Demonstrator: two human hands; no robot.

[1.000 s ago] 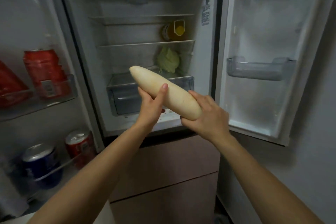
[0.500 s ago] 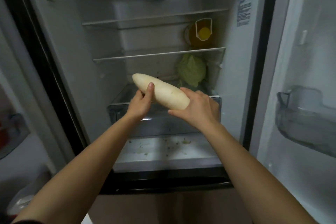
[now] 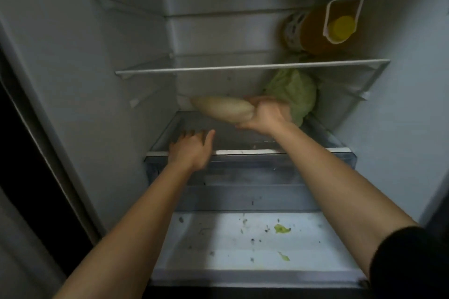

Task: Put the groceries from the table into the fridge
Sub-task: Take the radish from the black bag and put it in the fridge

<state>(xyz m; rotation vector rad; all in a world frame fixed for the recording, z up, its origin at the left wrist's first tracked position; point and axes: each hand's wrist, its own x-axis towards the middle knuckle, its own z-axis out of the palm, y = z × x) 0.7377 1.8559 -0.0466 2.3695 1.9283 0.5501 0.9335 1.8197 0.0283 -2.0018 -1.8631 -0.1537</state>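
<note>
A long pale white radish (image 3: 222, 109) lies across the back of the fridge's lowest shelf (image 3: 245, 152), its tip pointing left. My right hand (image 3: 267, 114) grips its thick right end, just in front of a green cabbage (image 3: 295, 93) at the shelf's right rear. My left hand (image 3: 192, 147) is off the radish, fingers straight, lying flat at the front left of the same shelf. Whether the radish rests on the glass or hangs just above it I cannot tell.
A bottle of yellow oil (image 3: 323, 26) lies on the middle glass shelf (image 3: 243, 67). Under the lowest shelf is a clear crisper drawer (image 3: 250, 177). The white fridge floor (image 3: 255, 245) in front carries crumbs and cabbage scraps. A dark door gap runs down the left.
The radish went from in front of the drawer deep into the lowest shelf. My left hand let go of it and dropped to the shelf's front left. The view moved closer.
</note>
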